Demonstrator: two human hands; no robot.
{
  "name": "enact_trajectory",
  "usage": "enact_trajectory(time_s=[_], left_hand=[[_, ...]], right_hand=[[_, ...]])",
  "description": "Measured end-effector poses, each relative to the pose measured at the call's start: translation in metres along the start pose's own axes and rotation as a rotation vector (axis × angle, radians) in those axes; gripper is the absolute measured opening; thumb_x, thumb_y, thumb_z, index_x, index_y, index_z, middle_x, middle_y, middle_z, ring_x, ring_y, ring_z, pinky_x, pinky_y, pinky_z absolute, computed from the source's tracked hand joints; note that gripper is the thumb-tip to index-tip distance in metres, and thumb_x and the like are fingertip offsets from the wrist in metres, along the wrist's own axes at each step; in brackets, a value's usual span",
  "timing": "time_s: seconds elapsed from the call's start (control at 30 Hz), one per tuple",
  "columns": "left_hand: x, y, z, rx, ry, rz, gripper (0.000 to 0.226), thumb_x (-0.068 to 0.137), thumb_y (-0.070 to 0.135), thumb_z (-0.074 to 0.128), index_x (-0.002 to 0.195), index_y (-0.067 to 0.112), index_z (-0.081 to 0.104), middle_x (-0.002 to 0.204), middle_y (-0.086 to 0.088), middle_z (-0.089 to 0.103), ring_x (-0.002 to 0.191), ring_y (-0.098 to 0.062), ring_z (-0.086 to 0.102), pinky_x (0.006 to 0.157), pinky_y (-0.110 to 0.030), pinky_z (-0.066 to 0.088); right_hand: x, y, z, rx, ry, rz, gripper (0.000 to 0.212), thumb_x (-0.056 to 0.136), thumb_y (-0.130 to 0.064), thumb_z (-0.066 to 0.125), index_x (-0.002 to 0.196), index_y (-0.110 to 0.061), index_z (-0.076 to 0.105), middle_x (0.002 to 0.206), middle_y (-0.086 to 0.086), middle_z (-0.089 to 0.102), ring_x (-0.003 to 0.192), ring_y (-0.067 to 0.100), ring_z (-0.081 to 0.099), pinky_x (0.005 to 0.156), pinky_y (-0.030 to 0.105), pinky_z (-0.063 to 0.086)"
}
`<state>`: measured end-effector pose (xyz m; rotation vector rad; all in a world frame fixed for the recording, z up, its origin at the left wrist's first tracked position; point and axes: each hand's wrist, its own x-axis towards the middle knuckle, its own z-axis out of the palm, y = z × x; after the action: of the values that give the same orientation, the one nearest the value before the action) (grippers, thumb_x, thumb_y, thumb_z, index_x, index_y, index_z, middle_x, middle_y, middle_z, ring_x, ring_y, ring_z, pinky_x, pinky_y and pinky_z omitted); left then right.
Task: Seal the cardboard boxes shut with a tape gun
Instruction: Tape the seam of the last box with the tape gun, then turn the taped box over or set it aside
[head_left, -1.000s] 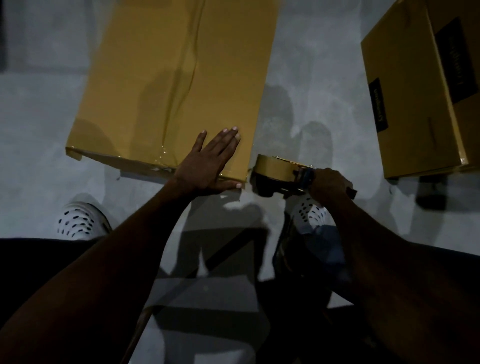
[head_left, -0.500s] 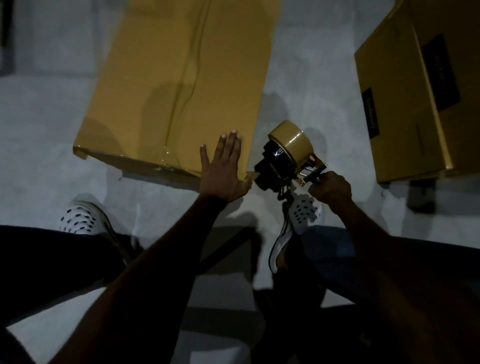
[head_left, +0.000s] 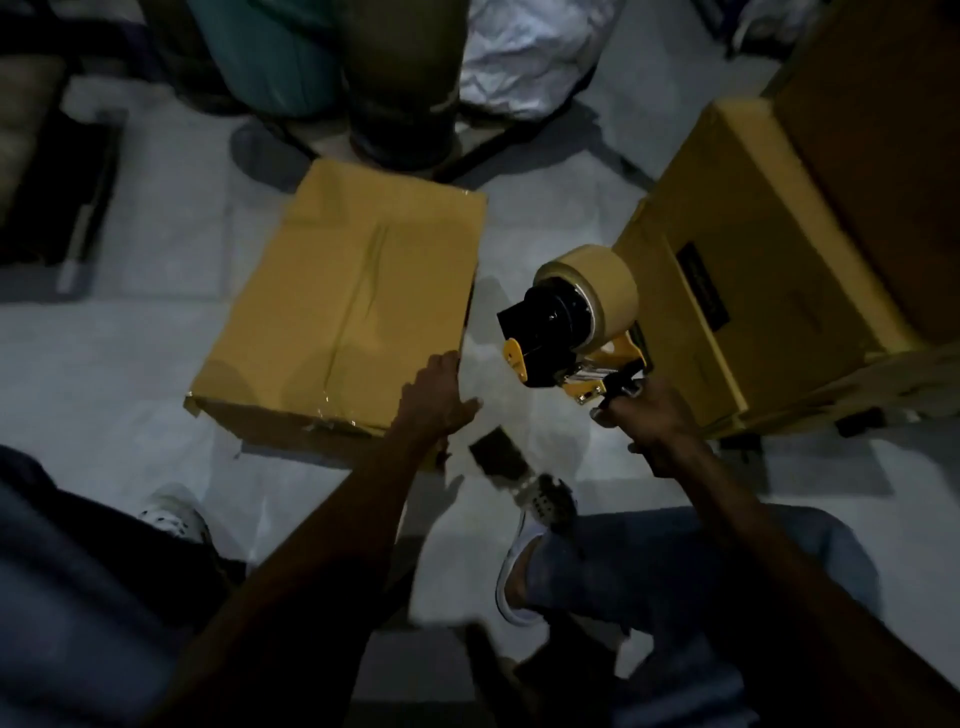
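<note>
Hands: left (head_left: 435, 397) flat on taped box (head_left: 343, 306), right (head_left: 647, 421) gripping tape gun (head_left: 571, 332) beside stacked cartons (head_left: 753, 291).

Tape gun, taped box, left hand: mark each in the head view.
tape gun (head_left: 558, 325): head view, on the black hub beside the roll.
taped box (head_left: 311, 312): head view, on its top left flap.
left hand (head_left: 434, 400): head view, on the back of the hand.

A pale grey floor (head_left: 130, 338) carries everything. At its centre lies a taped cardboard box (head_left: 343, 306); at three o'clock stands a larger stack of boxes (head_left: 753, 291), well apart. A crumpled white bag (head_left: 524, 57) sits at twelve, white shoes (head_left: 174, 514) at seven
</note>
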<state>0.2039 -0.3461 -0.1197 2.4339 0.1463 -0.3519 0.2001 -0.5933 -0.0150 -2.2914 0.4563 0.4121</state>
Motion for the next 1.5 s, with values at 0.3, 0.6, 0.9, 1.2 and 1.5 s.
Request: enact_trajectory(time_s=[0.3,0.6,0.9,1.2,1.5], left_hand=[[-0.093,0.101,-0.079,-0.103,0.103,0.315,0.060,0.094,0.027,0.063,0.147,0.013,0.039,0.147,-0.008,0.046,0.132,-0.025,0.046,0.101,-0.034,0.040],[-0.169,0.225,-0.078,-0.110,0.092,0.590,0.055,0.091,0.025,0.067,0.141,0.016,0.046,0.137,-0.005,0.055,0.124,-0.024,0.053,0.099,-0.040,0.045],[-0.225,0.295,0.023,-0.010,-0.135,0.648,0.043,0.091,0.017,0.066,0.131,0.016,0.052,0.131,-0.007,0.060,0.119,-0.030,0.056,0.090,-0.036,0.046],[-0.263,0.263,0.109,-0.034,-0.344,0.536,0.048,0.094,0.007,0.058,0.140,0.014,0.047,0.141,-0.007,0.052,0.130,-0.025,0.049,0.104,-0.033,0.041],[-0.259,0.240,0.113,0.070,-0.414,0.490,0.043,0.095,0.015,0.060,0.137,0.012,0.050,0.135,-0.008,0.058,0.124,-0.024,0.054,0.097,-0.028,0.041]], right_hand=[[-0.129,-0.033,-0.104,0.186,0.018,-0.171,0.011,0.072,0.000,0.076,0.070,-0.010,0.073,0.064,0.010,0.070,0.057,0.021,0.057,0.053,0.031,0.044],[-0.232,0.065,-0.194,0.417,0.110,-0.169,0.011,0.075,-0.005,0.076,0.083,0.002,0.073,0.069,0.026,0.065,0.058,0.027,0.055,0.053,0.032,0.044],[-0.303,0.201,-0.207,0.358,0.194,-0.056,0.014,0.077,0.006,0.073,0.073,-0.007,0.076,0.061,0.012,0.068,0.050,0.018,0.058,0.048,0.028,0.046],[-0.304,0.292,-0.169,0.332,0.053,0.053,0.016,0.077,0.005,0.071,0.071,-0.009,0.073,0.062,0.007,0.070,0.053,0.020,0.061,0.055,0.032,0.049],[-0.283,0.323,-0.157,0.192,0.061,0.122,0.020,0.071,-0.021,0.080,0.089,-0.018,0.075,0.085,0.000,0.075,0.083,0.021,0.071,0.080,0.037,0.054]])
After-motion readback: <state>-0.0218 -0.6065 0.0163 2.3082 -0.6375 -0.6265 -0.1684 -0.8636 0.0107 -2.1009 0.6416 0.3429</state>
